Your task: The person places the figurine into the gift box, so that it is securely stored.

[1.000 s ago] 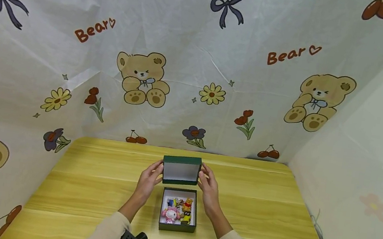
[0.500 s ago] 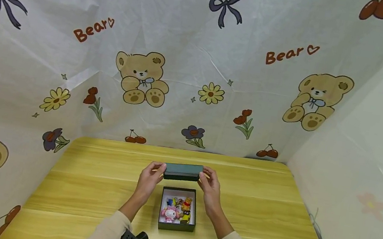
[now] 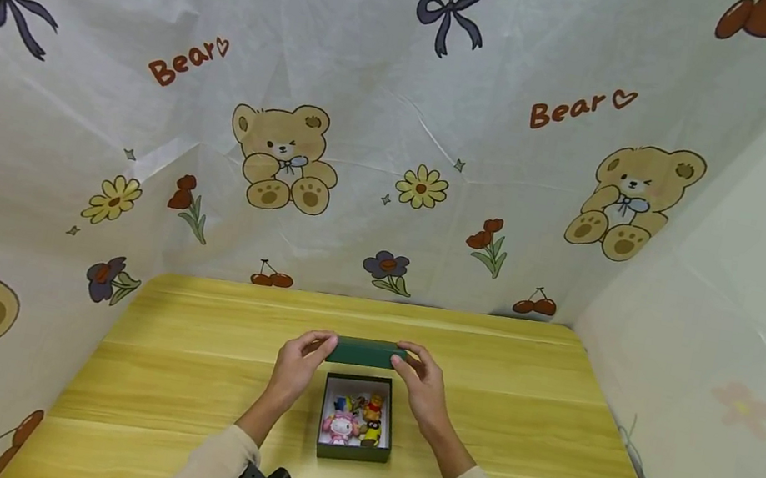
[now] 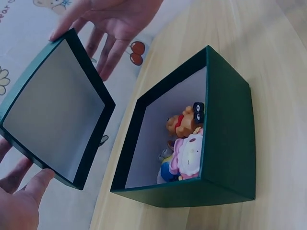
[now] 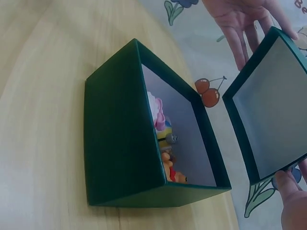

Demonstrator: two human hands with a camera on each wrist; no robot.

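Note:
Between both hands a green box lid (image 3: 366, 353) is held in the air beyond the open box. My left hand (image 3: 296, 361) grips its left end, thumb on the near side; my right hand (image 3: 426, 383) grips the right end likewise. In the left wrist view the lid's pale hollow inside faces down toward the box. Below stands the matching dark green box (image 4: 230, 129), upright and white inside. It holds several small toy figures: a pink-hooded one (image 3: 341, 428), an orange bear in red (image 3: 374, 408), a yellow-and-black one (image 3: 370, 435) and a partly hidden blue-and-yellow one (image 4: 166, 170).
The box stands on a light wooden table (image 3: 193, 376). Behind the table hangs a white sheet (image 3: 375, 102) printed with bears, bows and flowers. Another pale printed sheet (image 3: 710, 328) lines the right side, with a thin cord (image 3: 633, 437) along the table's edge.
The lid has tipped over, its inside turning from facing me to facing down. Both hands have lowered it slightly toward the box, which has stayed put.

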